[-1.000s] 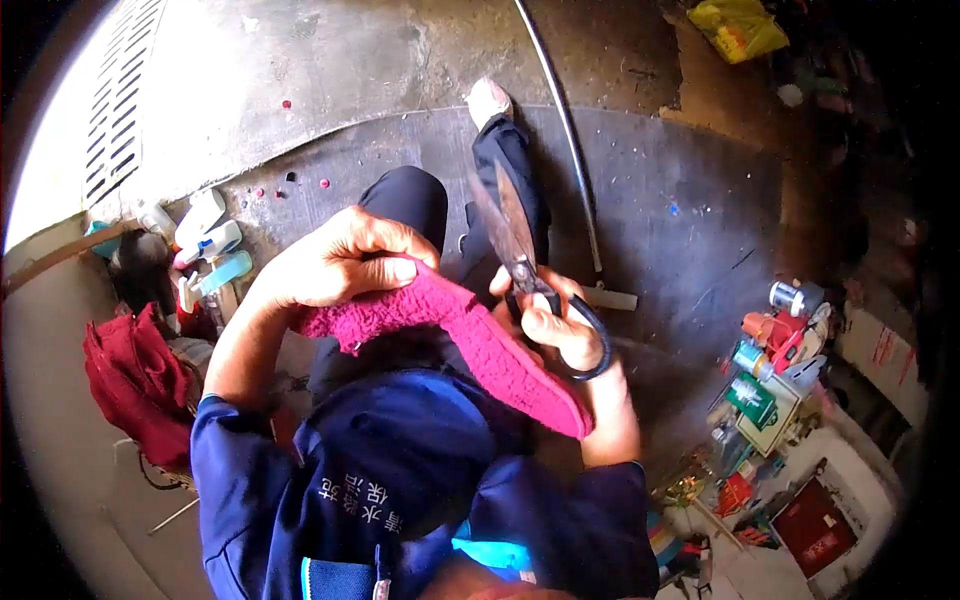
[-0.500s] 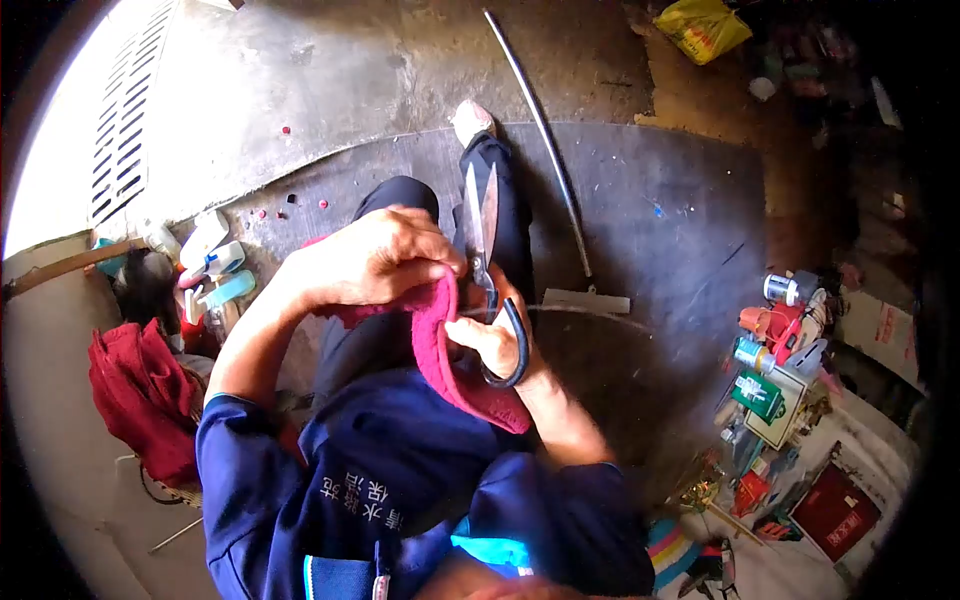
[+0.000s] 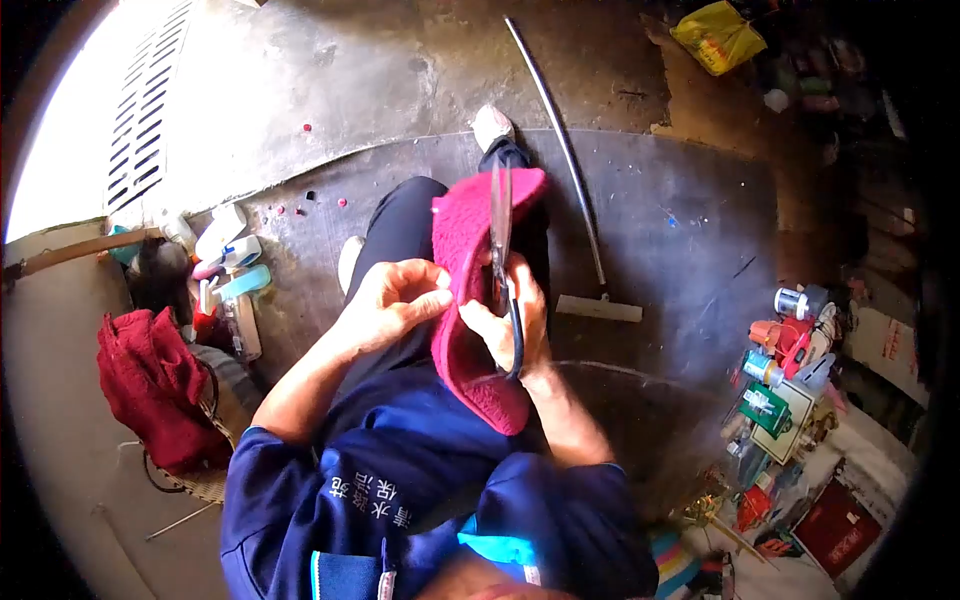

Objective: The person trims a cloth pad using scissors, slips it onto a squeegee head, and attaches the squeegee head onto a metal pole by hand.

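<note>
In the head view, a long curved piece of burgundy fleece fabric (image 3: 462, 232) stands upright in front of my body, above my lap. My left hand (image 3: 398, 305) pinches its left edge between thumb and fingertips. My right hand (image 3: 525, 305) grips a pair of scissors (image 3: 502, 215) with black handles, its thumb pressed against the fabric's other side. The blades point away from me, close together, and lie over the fabric's upper part. Some of the right fingers are hidden behind the handles and fabric.
More burgundy cloth (image 3: 155, 385) hangs over a wicker basket (image 3: 232, 405) at left, near several bottles (image 3: 243, 282). A long-handled floor squeegee (image 3: 598, 308) lies ahead. Assorted cans and boxes (image 3: 766, 408) crowd the right. A yellow bag (image 3: 718, 38) sits at far right.
The fabric has turned upright and extends farther from me, now beside the blades. The blades were spread and now look together. My left hand has moved down to its left edge.
</note>
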Demonstrator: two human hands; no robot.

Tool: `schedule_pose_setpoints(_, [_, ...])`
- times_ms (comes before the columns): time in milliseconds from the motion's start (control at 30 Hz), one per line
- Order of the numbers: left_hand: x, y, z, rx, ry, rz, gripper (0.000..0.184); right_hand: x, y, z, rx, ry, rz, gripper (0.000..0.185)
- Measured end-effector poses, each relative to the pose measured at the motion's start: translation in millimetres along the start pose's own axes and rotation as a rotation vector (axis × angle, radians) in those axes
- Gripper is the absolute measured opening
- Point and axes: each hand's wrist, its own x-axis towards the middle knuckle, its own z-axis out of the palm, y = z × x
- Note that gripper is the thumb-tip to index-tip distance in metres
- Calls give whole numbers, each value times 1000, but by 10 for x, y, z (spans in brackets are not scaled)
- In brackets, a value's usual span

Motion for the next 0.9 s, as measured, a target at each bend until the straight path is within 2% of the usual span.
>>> schedule_pose_setpoints(67, [23,110,-40,143,-92,2,20,17,27,-15,113,-23,0,52])
schedule_pose_setpoints(100, [52,160,-42,275,-96,47,18,23,51,-41,-21,-24,3,52])
schedule_pose_setpoints(200, [165,144,-9,303,-86,-17,17,56,134,-20,69,4,47,51])
schedule_pose_setpoints(233, [179,161,54,273,-33,-49,15,85,132,-34,-4,26,3,53])
schedule_pose_setpoints(267, [211,94,99,210,11,-16,13,99,200,-15,69,39,42,53])
schedule_pose_setpoints(333, [271,-62,139,58,22,-15,9,125,157,-46,-104,23,-89,49])
schedule_pose_setpoints(367, [299,-98,145,60,17,-21,9,140,187,-78,-101,28,-83,49])
schedule_pose_setpoints(433, [289,-145,169,-172,11,-24,8,104,287,-118,-135,-59,63,50])
schedule_pose_setpoints(467, [269,-158,170,-170,9,-33,8,88,359,-98,115,-3,84,50])
schedule_pose_setpoints(533, [223,-172,165,-279,46,-6,9,79,269,-167,220,36,240,48])
schedule_pose_setpoints(600, [172,-133,161,-281,47,11,7,63,298,-227,276,13,254,45])
schedule_pose_setpoints(667, [163,-64,103,-279,-23,-13,9,58,200,-227,455,-27,369,45])
schedule_pose_setpoints(800, [183,41,133,-188,-56,-66,7,71,132,-216,337,-36,284,45])
schedule_pose_setpoints(900, [216,61,146,-144,-94,12,9,71,18,-215,317,-70,233,47])
